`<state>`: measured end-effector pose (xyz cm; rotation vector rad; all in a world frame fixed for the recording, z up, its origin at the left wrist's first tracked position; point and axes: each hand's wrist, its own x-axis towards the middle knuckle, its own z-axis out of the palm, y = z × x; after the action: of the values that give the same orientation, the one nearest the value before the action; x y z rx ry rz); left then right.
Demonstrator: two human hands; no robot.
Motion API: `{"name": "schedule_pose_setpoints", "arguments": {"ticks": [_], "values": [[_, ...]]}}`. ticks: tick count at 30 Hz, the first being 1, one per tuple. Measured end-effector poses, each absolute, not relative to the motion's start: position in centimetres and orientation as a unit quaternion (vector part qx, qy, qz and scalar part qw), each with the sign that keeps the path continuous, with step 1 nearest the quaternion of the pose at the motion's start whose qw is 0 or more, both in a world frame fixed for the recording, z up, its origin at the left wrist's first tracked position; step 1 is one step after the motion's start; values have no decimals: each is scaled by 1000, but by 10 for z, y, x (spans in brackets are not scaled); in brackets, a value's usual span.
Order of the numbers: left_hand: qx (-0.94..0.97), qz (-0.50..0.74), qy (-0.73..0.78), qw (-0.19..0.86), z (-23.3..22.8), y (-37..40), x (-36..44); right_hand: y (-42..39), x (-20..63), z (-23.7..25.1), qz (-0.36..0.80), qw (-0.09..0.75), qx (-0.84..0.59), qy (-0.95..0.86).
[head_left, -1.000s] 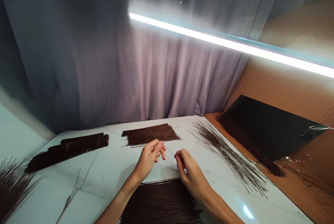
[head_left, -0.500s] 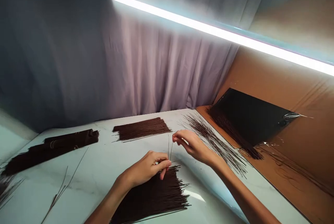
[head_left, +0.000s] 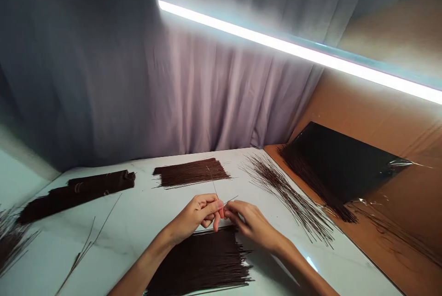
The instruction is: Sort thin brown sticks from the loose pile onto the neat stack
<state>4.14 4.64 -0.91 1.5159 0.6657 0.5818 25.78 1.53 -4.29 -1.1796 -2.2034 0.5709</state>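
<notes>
My left hand (head_left: 203, 213) is closed in a pinch on a thin brown wire (head_left: 212, 182), which sticks up from the fingertips. Beside it, my right hand (head_left: 250, 223) has its fingers pinched together, almost touching the left fingertips. A short length of thin wire (head_left: 232, 200) slants out above the right fingers; the gripped ends are hidden. Below both hands lies a dense flat bundle of dark brown wires (head_left: 210, 264), its uneven ends pointing right.
Another brown bundle (head_left: 191, 172) lies at the back, with a loose spread (head_left: 290, 194) to its right. Dark tied bundles (head_left: 90, 190) and a few joined wires (head_left: 84, 250) lie left. A black sheet (head_left: 348, 162) rests on brown board (head_left: 390, 227). A tube light (head_left: 293, 52) hangs overhead.
My right hand has come down from above to beside the left fingertips. The wires that stood upright between the hands now slant in different directions. The view has shifted slightly.
</notes>
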Motion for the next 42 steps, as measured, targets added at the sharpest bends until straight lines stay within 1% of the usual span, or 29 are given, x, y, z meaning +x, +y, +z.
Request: {"name": "schedule_pose_setpoints", "arguments": {"ticks": [4, 6, 9, 10, 12, 14, 16, 23, 28, 31, 33, 38, 42], "values": [[676, 194, 276, 655, -15, 34, 52, 32, 283, -22, 212, 302, -444, -816], [682, 212, 292, 635, -19, 35, 55, 28, 290, -8, 205, 318, -444, -812], [675, 285, 332, 595, -22, 45, 55, 11, 285, 2, 211, 354, -451, -792], [668, 307, 341, 586, -21, 49, 54, 5, 281, 1, 235, 358, -452, -782], [656, 333, 346, 582, -17, 56, 52, -1, 275, -6, 314, 340, -444, -767], [649, 332, 336, 597, -12, 58, 50, 1, 272, -17, 379, 305, -427, -762], [644, 312, 321, 620, -8, 57, 50, 8, 273, -27, 400, 287, -418, -763], [631, 250, 287, 676, 0, 44, 50, 28, 282, -36, 368, 294, -421, -775], [640, 204, 288, 682, -6, 34, 54, 37, 280, -10, 287, 348, -405, -795], [640, 232, 311, 663, -11, 37, 55, 19, 275, 6, 235, 393, -395, -796], [633, 268, 324, 650, -12, 43, 52, 4, 271, 6, 218, 413, -388, -795], [617, 310, 320, 649, -5, 50, 45, 0, 274, -20, 272, 345, -419, -795], [613, 303, 309, 661, -4, 45, 49, 15, 288, -24, 284, 329, -451, -780]]}}
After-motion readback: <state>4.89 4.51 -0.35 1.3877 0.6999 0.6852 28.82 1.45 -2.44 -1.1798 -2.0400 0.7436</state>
